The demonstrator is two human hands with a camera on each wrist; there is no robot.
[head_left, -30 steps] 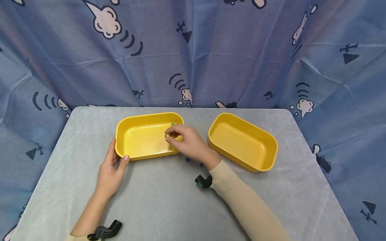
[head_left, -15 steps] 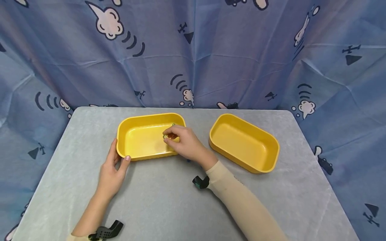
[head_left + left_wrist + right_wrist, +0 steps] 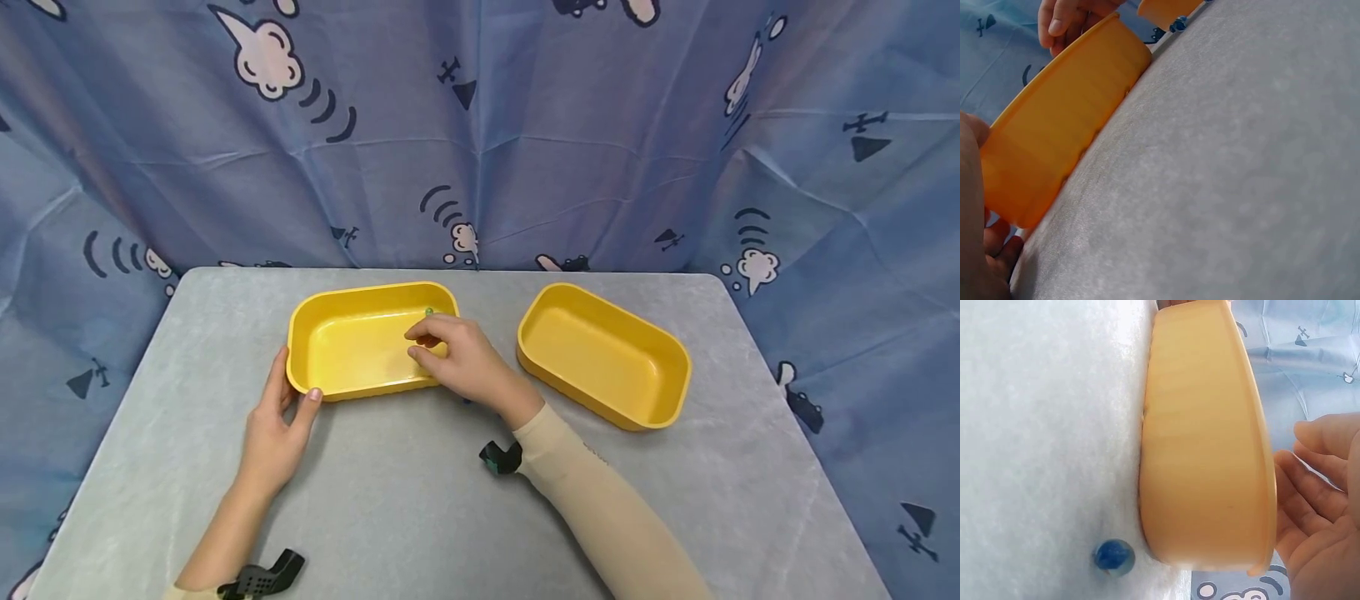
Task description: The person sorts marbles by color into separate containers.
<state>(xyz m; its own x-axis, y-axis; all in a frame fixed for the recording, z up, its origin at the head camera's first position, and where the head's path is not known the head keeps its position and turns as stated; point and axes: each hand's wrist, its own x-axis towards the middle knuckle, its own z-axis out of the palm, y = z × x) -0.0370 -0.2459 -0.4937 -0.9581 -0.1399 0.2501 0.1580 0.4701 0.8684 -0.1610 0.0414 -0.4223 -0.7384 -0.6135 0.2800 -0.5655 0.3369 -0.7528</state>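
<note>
- The room is closed off at left, back and right by a blue curtain point(image 3: 570, 167), creased and printed with pale clouds, dark arcs and triangles.
- The tabletop point(image 3: 375, 500) is covered in mottled pale grey, its far corners rounded.
- At left, the left tray point(image 3: 360, 350), yellow, is gripped at its near left corner by the left hand point(image 3: 277, 429), the thumb laid on the rim.
- Near that tray's far right corner, a small green ball point(image 3: 429, 312) is seen.
- Over its right end the right hand point(image 3: 468, 358) is held, fingers loosely bent, thumb and forefinger parted.
- A glassy blue marble point(image 3: 1114, 557) is seen on the tabletop, near the tray's right end.
- Farther right, the right tray point(image 3: 603, 358), also yellow, is set at a slant, apart from the first.
</note>
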